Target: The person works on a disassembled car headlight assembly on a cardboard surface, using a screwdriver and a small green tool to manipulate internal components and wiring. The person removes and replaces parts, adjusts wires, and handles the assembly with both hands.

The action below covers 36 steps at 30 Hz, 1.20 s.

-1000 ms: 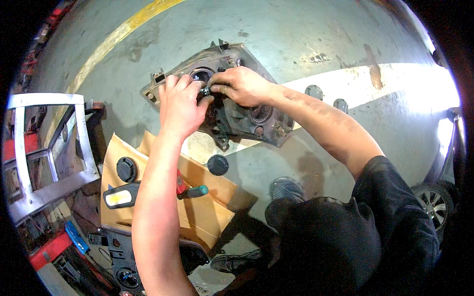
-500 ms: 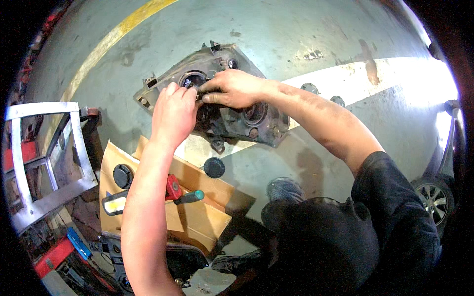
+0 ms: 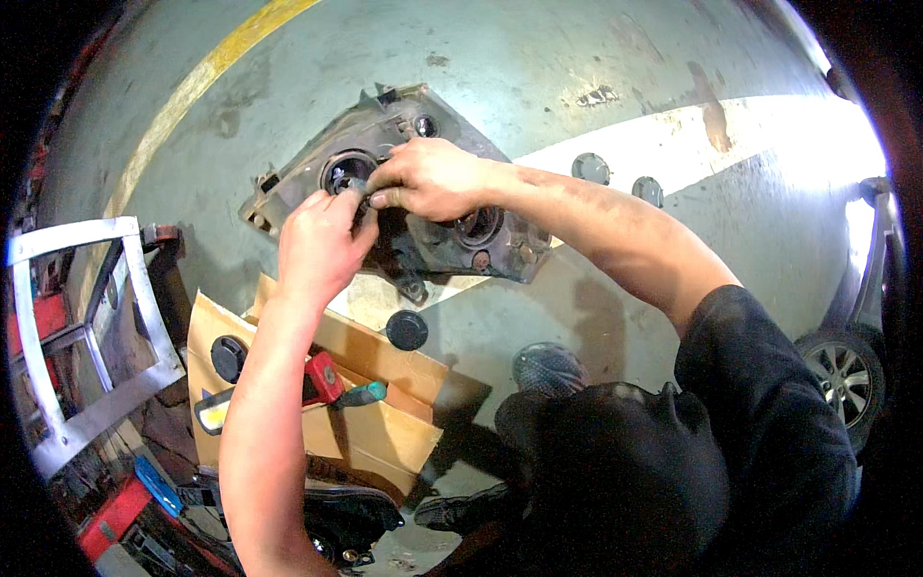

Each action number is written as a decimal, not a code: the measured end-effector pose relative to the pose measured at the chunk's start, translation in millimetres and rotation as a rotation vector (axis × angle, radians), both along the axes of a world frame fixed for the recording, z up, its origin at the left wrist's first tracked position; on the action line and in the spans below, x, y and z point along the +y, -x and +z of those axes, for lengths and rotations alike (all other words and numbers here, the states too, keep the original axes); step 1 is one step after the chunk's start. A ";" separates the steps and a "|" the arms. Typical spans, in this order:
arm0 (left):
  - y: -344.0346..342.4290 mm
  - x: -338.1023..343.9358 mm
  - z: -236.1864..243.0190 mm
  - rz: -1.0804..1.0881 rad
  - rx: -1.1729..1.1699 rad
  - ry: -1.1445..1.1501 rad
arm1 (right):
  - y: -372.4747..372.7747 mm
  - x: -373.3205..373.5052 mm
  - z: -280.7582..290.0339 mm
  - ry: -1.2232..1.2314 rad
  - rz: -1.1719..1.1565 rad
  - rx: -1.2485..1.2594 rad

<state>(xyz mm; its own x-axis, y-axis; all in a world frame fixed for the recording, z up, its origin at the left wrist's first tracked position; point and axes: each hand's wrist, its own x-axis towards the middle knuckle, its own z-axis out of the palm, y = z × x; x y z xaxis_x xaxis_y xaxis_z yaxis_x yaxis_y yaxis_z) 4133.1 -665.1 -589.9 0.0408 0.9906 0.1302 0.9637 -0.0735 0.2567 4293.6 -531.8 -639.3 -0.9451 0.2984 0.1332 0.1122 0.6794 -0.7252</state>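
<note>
A dusty black car headlight housing [image 3: 437, 258] lies on the floor with its back side up. My left hand [image 3: 322, 236] and my right hand [image 3: 433, 178] meet over it, beside a round opening [image 3: 348, 173] in its back. The fingertips of both hands are pinched together at a small dark part at the opening's near edge. What that part is, the fingers hide. A second round opening [image 3: 478, 226] shows below my right wrist. Close to the housing on the near side rests a round black cap [image 3: 407, 330].
Two more round caps [image 3: 590, 168] lie right of the housing. At near left, cardboard [image 3: 385, 447] bears a black cap [image 3: 229, 358], a red tool [image 3: 324, 378] and a green-handled tool [image 3: 361, 394]. A metal frame [image 3: 106, 231] stands at left; a car wheel [image 3: 846, 380] is at right.
The whole scene has shifted slightly left in the view. Both hands stay together at the opening, the left fingers a little lower and more of the opening showing.
</note>
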 end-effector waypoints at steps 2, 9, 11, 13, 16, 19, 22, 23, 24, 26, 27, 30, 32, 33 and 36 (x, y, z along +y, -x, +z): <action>4.5 -4.6 -2.5 0.009 -0.105 0.002 | 4.5 0.9 -0.2 0.036 0.047 0.015; 9.9 -4.7 8.0 -0.062 -0.053 0.159 | 8.1 0.5 -1.9 -0.045 0.162 -0.057; 13.6 3.2 16.5 -0.121 0.010 0.252 | 8.8 3.3 -1.2 -0.033 0.178 -0.071; 14.8 6.6 16.7 -0.135 -0.076 0.270 | 6.5 1.2 0.4 -0.019 0.185 -0.087; 10.3 1.9 19.4 0.003 -0.342 0.261 | 6.7 2.2 -3.2 0.042 0.190 -0.025; 6.0 -1.7 22.8 0.199 -0.419 0.306 | 7.8 3.2 -1.8 0.123 0.176 -0.008; 10.2 -9.3 8.7 0.182 -0.429 0.151 | 9.3 3.8 -0.4 0.155 0.158 0.053; 8.8 -8.9 7.4 0.168 -0.443 0.106 | 7.7 4.3 0.0 0.162 0.159 0.045; 7.4 -8.0 8.4 0.182 -0.447 0.146 | 6.0 5.2 0.5 0.169 0.160 0.037; 4.4 -7.5 13.2 0.216 -0.454 0.227 | 5.5 4.1 -0.9 0.132 0.180 0.027; 6.3 -8.2 12.8 0.155 -0.429 0.211 | 6.5 2.5 -2.9 0.088 0.198 0.025; 6.6 -0.8 27.4 0.108 -0.418 0.370 | 7.0 3.8 -0.2 0.044 0.241 -0.011; 6.1 2.4 28.2 0.112 -0.379 0.379 | 6.8 5.6 0.2 0.029 0.251 0.011; 6.4 4.5 28.8 0.113 -0.358 0.382 | 5.9 5.7 -1.7 0.072 0.225 0.026; 8.9 3.5 23.6 0.251 -0.557 0.390 | 5.7 8.2 2.4 0.172 0.154 0.019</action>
<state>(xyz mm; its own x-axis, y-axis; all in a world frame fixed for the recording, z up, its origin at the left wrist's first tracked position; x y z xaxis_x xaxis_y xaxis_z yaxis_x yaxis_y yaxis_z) 4124.2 -661.6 -566.3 -0.1636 0.9399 -0.2996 0.6579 0.3303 0.6768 4287.9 -523.7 -636.8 -0.9791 0.1703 0.1116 0.0014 0.5536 -0.8328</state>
